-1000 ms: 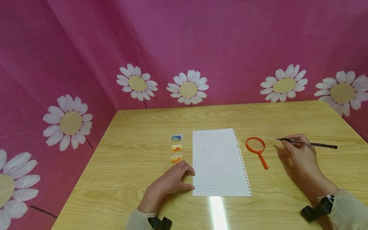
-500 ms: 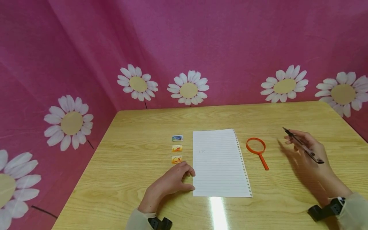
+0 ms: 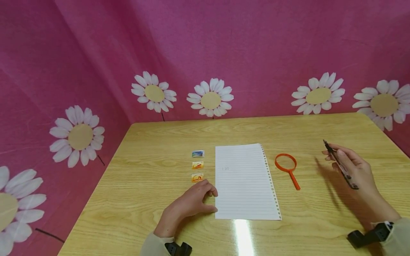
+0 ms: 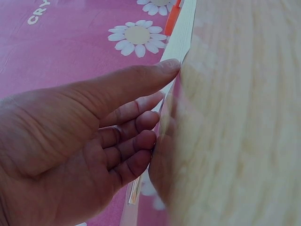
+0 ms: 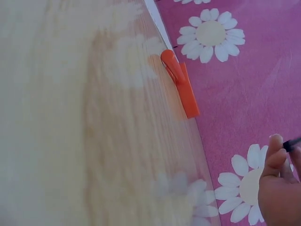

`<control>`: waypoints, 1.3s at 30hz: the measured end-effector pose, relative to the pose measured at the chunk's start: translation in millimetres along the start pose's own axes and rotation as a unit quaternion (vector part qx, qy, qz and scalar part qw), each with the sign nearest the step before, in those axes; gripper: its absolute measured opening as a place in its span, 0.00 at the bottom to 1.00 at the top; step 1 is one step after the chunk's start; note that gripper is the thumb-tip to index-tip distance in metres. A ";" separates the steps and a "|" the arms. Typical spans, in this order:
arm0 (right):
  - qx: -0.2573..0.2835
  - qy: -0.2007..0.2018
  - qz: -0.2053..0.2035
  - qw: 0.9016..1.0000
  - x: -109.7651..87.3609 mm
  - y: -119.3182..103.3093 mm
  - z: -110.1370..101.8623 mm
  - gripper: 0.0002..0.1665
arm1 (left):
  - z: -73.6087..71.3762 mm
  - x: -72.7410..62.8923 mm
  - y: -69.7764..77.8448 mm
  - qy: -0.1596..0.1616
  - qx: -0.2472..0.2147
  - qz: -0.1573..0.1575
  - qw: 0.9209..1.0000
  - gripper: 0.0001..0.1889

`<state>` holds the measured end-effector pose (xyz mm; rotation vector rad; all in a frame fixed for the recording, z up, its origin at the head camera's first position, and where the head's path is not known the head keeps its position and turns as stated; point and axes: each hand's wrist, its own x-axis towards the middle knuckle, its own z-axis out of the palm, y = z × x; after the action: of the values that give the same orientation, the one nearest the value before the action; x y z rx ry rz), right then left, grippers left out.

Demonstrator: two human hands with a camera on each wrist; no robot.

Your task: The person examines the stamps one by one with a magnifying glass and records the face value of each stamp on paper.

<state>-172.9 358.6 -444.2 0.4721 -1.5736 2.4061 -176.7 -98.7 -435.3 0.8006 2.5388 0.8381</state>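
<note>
A sheet of lined paper (image 3: 246, 192) with punched holes down its right side lies on the table, a small handwritten number near its upper left. My left hand (image 3: 189, 202) rests beside it, thumb and fingertips touching its left edge, the fingers loosely bent; the left wrist view shows nothing in the palm. To the right, my right hand (image 3: 360, 174) holds a dark, see-through pen (image 3: 342, 165) above the table, tip pointing up and away. Three small stamp-like pictures lie in a column left of the paper: a blue one (image 3: 198, 153), a yellow one (image 3: 197, 165) and another yellow one (image 3: 196, 177).
Between paper and right hand lies an orange magnifying glass (image 3: 294, 180), also seen edge-on in the right wrist view. A pink cloth (image 3: 256, 53) with daisies hangs behind and left of the wooden table (image 3: 144, 160). Black wrist cameras sit on both wrists.
My right hand has moved a little right, and the pen has swung from lying nearly level, tip leftward, to slanting with its tip up and away. The left hand stays put.
</note>
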 end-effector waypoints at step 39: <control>-0.664 -0.183 -0.103 0.718 29.9 15.6 -8.6 0.16 | -1.8 -2.2 2.1 0.004 0.002 0.015 1.000 0.17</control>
<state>-207.3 360.7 -449.0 0.6961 -2.6463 0.5426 -175.0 -99.4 -432.4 0.8407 2.5418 0.8477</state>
